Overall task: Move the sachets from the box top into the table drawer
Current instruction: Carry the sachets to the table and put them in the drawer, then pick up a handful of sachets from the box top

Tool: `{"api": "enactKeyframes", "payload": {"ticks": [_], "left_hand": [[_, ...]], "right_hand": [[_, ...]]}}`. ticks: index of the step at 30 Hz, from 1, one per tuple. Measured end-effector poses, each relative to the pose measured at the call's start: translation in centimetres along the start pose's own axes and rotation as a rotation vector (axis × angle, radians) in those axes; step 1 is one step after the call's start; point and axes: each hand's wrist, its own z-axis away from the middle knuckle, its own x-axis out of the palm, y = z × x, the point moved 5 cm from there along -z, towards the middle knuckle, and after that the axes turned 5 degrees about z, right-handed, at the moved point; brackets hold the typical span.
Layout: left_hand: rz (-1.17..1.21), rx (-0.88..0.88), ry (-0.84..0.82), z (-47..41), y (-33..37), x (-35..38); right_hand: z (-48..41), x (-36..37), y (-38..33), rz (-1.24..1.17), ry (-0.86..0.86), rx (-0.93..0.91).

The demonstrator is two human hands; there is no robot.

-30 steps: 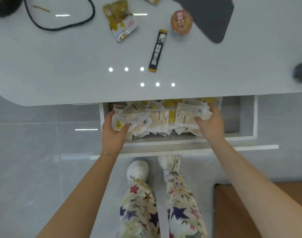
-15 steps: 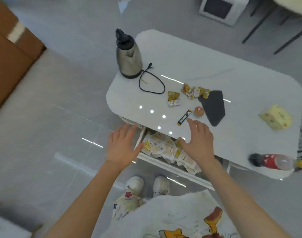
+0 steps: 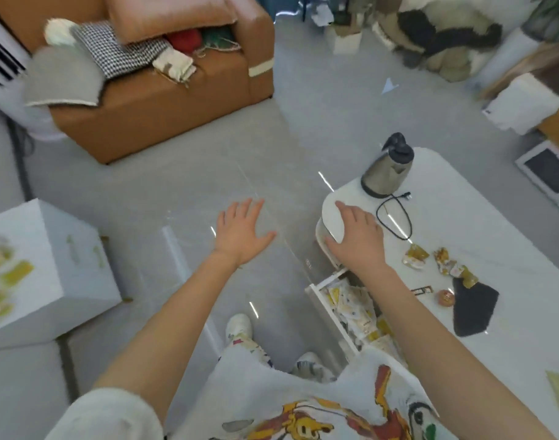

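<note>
The table drawer (image 3: 322, 292) stands pulled out under the white table (image 3: 481, 236), filled with several white and yellow sachets (image 3: 356, 308). My right hand (image 3: 356, 238) hovers over the table's near corner, fingers apart, holding nothing. My left hand (image 3: 241, 231) is spread open over the grey floor, left of the table. At the far left stands a white box (image 3: 49, 271) with several yellow sachets (image 3: 5, 281) on its top, blurred.
On the table are a steel kettle (image 3: 387, 168) with a black cord (image 3: 395, 214), snack wrappers (image 3: 443, 260), a black stick sachet (image 3: 421, 291), a round snack (image 3: 446, 297) and a dark cloth (image 3: 473, 309). A brown sofa (image 3: 163, 90) stands beyond the floor.
Both hands have let go of the sachets in the drawer and lifted out, open. The view has swung left, bringing the white box and the sofa into sight.
</note>
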Motion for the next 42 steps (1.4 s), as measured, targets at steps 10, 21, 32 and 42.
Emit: {"api": "enactKeyframes", "payload": {"ticks": [10, 21, 32, 42], "left_hand": [[0.111, -0.243, 0.172, 4.0, -18.5, -8.1], [0.172, -0.496, 0.311, 6.6, -35.0, -14.8], [0.266, -0.851, 0.431, 7.7, -51.3, -18.3], [0.418, -1.24, 0.579, 9.7, -58.9, -18.0]], "right_hand": [[-6.2, 1.6, -21.6, 0.155, -0.058, -0.318], [-11.2, 5.9, -43.5, 0.188, -0.125, -0.643], [-19.2, 10.7, -62.8, 0.27, -0.193, -1.007], [-23.2, 13.6, -78.4, 0.322, -0.287, -1.287]]}}
